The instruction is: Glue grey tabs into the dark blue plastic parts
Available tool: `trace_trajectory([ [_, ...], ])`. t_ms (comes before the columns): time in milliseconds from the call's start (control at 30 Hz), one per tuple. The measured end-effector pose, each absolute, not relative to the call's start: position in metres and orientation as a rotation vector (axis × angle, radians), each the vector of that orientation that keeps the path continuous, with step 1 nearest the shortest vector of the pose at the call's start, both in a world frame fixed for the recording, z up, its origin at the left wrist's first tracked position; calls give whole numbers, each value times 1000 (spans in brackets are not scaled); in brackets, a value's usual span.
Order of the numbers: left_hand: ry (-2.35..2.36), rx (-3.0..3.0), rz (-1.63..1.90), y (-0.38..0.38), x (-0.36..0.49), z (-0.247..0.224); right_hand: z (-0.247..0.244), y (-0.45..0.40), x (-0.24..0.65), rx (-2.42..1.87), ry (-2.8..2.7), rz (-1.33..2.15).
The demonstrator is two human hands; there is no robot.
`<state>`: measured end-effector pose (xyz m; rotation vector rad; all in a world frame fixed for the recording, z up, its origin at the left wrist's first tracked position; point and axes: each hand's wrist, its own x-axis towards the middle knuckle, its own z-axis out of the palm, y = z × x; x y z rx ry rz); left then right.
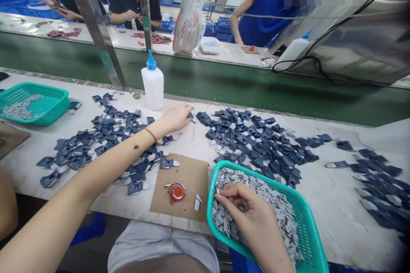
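My left hand reaches across the table, its fingers closed on a dark blue part near the right pile. My right hand is inside a green basket of small grey plastic parts. Its thumb and fingers are pinched together; what lies between them is hidden. Between my arms is a cardboard sheet. On it sit a small round dish of red liquid, a dark blue part with a pale tip and a loose grey part.
Piles of dark blue parts lie left, right and far right. A white bottle with a blue nozzle stands behind my left arm. Another green basket is at left. Several people work beyond the green strip.
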<state>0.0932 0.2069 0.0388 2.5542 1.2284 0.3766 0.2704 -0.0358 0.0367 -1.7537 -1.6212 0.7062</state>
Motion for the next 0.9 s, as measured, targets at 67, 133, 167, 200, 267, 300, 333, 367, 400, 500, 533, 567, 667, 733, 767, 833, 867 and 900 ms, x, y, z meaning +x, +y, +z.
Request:
trace_trajectory([
  [67,1226,2542,350,221,100,29,38,-38,272,-1729,-1553,802],
  [133,1211,2526,353,228,100,22,39,-39,274,-1728,-1544,837],
  [167,1202,2516,365,229,98,20,40,-39,275,-1730,-1566,836],
  [200,1191,2505,382,228,95,18,41,-40,275,-1729,-1601,828],
  [267,1166,2479,422,223,88,16,43,-41,275,-1715,-1689,779],
  [300,1154,2463,445,219,85,16,44,-41,274,-1708,-1733,742],
  [333,1143,2445,470,215,81,16,44,-41,273,-1700,-1773,701],
  [367,1134,2423,499,211,77,17,45,-41,272,-1694,-1808,655],
  [400,1126,2396,533,206,74,18,44,-41,272,-1693,-1831,607],
  [500,1099,2292,654,188,63,26,42,-43,273,-1682,-1856,467],
  [533,1087,2251,698,180,59,30,41,-43,274,-1674,-1859,432],
  [567,1074,2209,739,171,55,34,40,-44,275,-1672,-1863,412],
  [667,1046,2089,835,136,44,48,39,-44,275,-1672,-1877,397],
  [733,1029,1948,879,111,38,55,41,-43,271,-1665,-1867,402],
  [767,1009,1756,904,99,35,58,43,-42,268,-1656,-1857,402],
  [833,972,1348,874,77,29,61,48,-41,260,-1639,-1837,416],
  [867,944,1162,838,68,25,61,50,-40,255,-1630,-1829,430],
  [900,919,1021,797,60,21,61,53,-40,251,-1624,-1828,454],
])
